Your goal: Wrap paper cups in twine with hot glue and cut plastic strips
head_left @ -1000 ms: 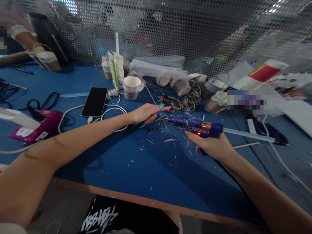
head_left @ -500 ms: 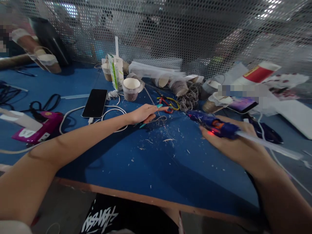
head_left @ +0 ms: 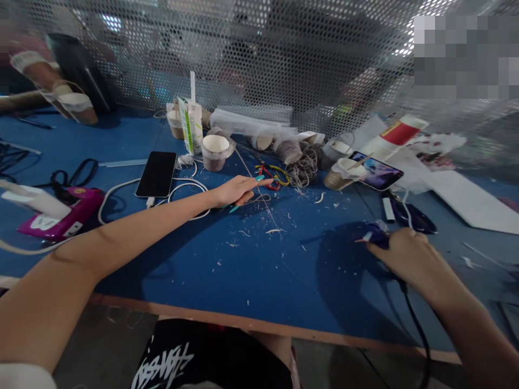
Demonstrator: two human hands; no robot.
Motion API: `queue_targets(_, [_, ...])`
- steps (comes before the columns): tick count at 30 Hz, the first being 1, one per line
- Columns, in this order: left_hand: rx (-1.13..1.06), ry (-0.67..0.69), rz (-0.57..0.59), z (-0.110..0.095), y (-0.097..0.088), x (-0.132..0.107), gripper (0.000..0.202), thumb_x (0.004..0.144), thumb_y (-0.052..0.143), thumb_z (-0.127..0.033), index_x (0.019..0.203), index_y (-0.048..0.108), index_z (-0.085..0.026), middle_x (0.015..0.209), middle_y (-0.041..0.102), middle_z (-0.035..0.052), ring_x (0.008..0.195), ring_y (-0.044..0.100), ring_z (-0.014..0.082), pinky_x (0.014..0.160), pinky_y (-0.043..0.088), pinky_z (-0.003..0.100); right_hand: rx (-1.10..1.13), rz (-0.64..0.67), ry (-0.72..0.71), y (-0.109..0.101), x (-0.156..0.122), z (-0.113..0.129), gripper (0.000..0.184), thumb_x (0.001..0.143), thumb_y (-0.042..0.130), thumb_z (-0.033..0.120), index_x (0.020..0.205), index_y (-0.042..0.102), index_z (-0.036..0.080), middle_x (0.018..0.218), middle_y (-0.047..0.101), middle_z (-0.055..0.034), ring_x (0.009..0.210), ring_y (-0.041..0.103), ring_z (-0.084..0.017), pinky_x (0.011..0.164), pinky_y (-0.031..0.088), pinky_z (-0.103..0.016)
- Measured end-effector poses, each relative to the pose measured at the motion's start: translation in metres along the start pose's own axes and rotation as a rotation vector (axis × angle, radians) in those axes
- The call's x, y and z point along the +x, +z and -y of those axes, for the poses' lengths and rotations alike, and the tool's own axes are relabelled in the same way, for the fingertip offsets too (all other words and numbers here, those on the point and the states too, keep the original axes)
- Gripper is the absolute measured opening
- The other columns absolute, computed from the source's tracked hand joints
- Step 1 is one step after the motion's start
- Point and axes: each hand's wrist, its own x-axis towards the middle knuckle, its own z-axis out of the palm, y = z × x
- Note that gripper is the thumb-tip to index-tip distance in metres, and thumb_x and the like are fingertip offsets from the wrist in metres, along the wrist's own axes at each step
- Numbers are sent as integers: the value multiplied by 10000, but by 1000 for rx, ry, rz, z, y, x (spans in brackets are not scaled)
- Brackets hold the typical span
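Note:
My left hand (head_left: 237,190), with green nails, rests on the blue table with its fingers stretched out and nothing plainly held. Its fingertips lie by the pliers (head_left: 272,182) with red and yellow handles, and a thin cord loop (head_left: 260,198) runs beside the fingers. At the right, my right hand (head_left: 399,251) is closed round a blue hot glue gun (head_left: 376,233), low over the table. The hand and the angle hide much of the gun; its black cord (head_left: 413,308) hangs over the table edge.
Paper cups (head_left: 214,151), a drink carton (head_left: 191,125) and a heap of twine (head_left: 302,170) stand before a perforated metal screen (head_left: 284,59). Phones (head_left: 156,174), white cables and a purple power adapter (head_left: 67,213) lie around. A person (head_left: 34,65) is at the far left.
My right hand has moved the glue gun lower and turned it, away from the pliers and twine. The left hand stays nearly in place. The view has shifted slightly right.

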Motion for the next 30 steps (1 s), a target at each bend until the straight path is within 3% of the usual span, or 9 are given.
queue_targets(2, [-18, 17, 13, 2, -1, 1, 526, 982, 265, -327, 1414, 356, -42, 357, 332, -81, 377, 248, 89, 456, 276, 231, -95, 102, 36, -14, -7, 3, 264, 808, 557, 377, 783, 623, 122, 820, 632, -300, 864, 643, -405, 686, 468, -460])
queue_targets(5, [-28, 36, 22, 5, -2, 2, 540, 980, 280, -341, 1417, 341, -29, 358, 336, -84, 378, 252, 89, 459, 288, 229, 17, -41, -103, -35, -23, 22, 433, 789, 553, 455, 931, 619, 51, 959, 617, -332, 978, 595, -439, 836, 436, -547])
queue_targets(7, [-26, 38, 19, 6, -2, 2, 540, 979, 284, -342, 1415, 343, -29, 357, 332, -86, 377, 256, 88, 460, 294, 225, 338, -129, -352, -43, -29, 44, 455, 833, 468, 473, 1089, 583, 113, 1099, 625, -236, 1062, 577, -368, 916, 425, -531])
queue_targets(9, [-30, 36, 18, 6, -2, 2, 539, 980, 278, -350, 1415, 349, -39, 360, 328, -89, 372, 253, 86, 455, 294, 221, 608, -101, -526, -44, -28, 70, 401, 883, 397, 485, 1105, 581, 206, 1157, 624, -134, 1114, 556, -291, 970, 416, -489])
queue_targets(12, [-64, 23, 11, 5, -2, 2, 535, 983, 259, -350, 1416, 353, -50, 359, 293, -101, 352, 216, 81, 435, 274, 214, 784, -45, -598, -36, -13, 107, 346, 869, 466, 461, 1025, 632, 201, 1094, 647, -118, 1059, 585, -270, 928, 450, -471])
queue_targets(15, [-99, 14, -8, 4, -1, 3, 527, 983, 256, -331, 1418, 345, -46, 354, 256, -113, 340, 182, 76, 415, 249, 204, 991, 122, -569, -30, 4, 128, 300, 865, 497, 425, 900, 676, 187, 961, 687, -89, 851, 654, -197, 797, 517, -379])
queue_targets(18, [-112, 10, -18, 2, 1, 2, 525, 983, 269, -333, 1425, 333, -57, 358, 244, -117, 341, 169, 75, 407, 241, 200, 1228, 405, -512, -32, 12, 132, 323, 845, 536, 438, 842, 686, 152, 826, 719, -72, 634, 650, -130, 655, 537, -301])
queue_targets(21, [-111, 12, -15, 1, 1, 1, 524, 984, 268, -328, 1429, 324, -57, 361, 242, -117, 343, 168, 77, 406, 246, 203, 1385, 634, -473, -36, 12, 130, 313, 770, 646, 422, 866, 702, 129, 805, 737, -77, 593, 660, -114, 591, 539, -254])
queue_targets(30, [-66, 33, 23, 4, 7, -1, 537, 981, 283, -354, 1430, 326, -62, 369, 264, -111, 355, 191, 77, 410, 250, 203, 1456, 821, -377, -36, 7, 127, 306, 653, 775, 380, 814, 732, 124, 747, 748, -84, 602, 694, -134, 570, 559, -224])
